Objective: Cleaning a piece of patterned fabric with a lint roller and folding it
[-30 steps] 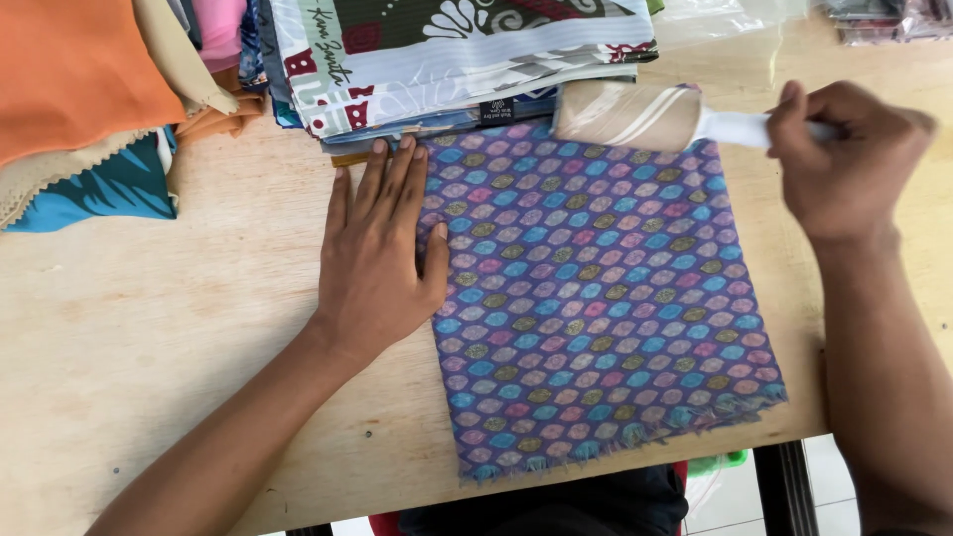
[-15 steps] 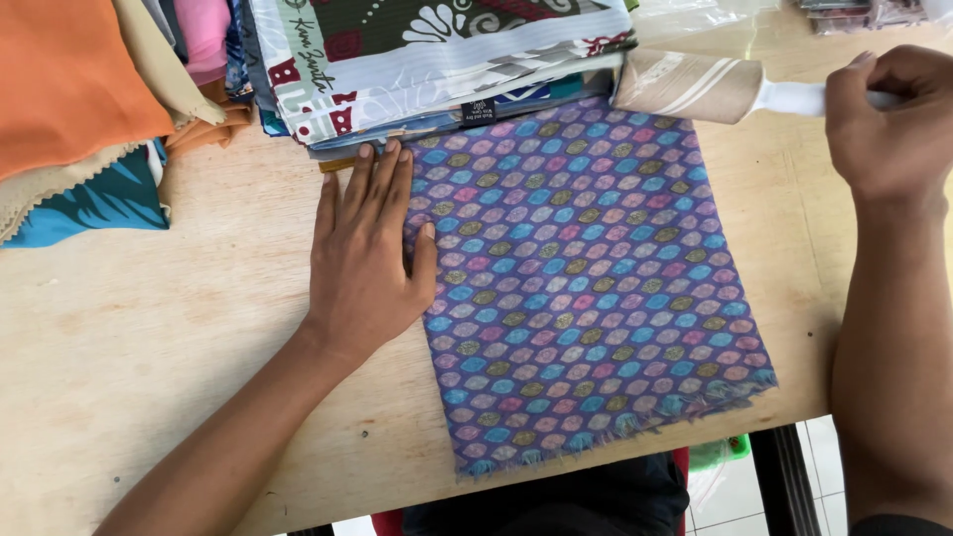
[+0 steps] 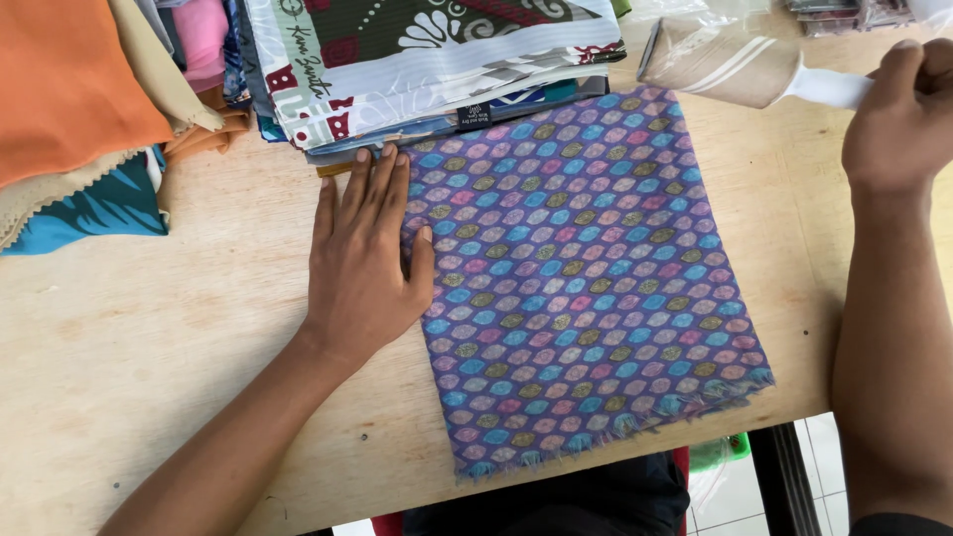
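Left hand (image 3: 365,260) flat, fingers together, pinning left edge of folded purple patterned cloth (image 3: 586,278) on wooden table (image 3: 149,337). Right hand (image 3: 898,119) clamped on lint roller (image 3: 725,62) handle, at cloth's far corner. Step: judged lint-rolling; next stroke needs cloth held taut.

Folded cloth (image 3: 586,288): purple with blue, pink, olive ovals; roller (image 3: 720,62) beige, white-striped; table (image 3: 149,337) pale wood.
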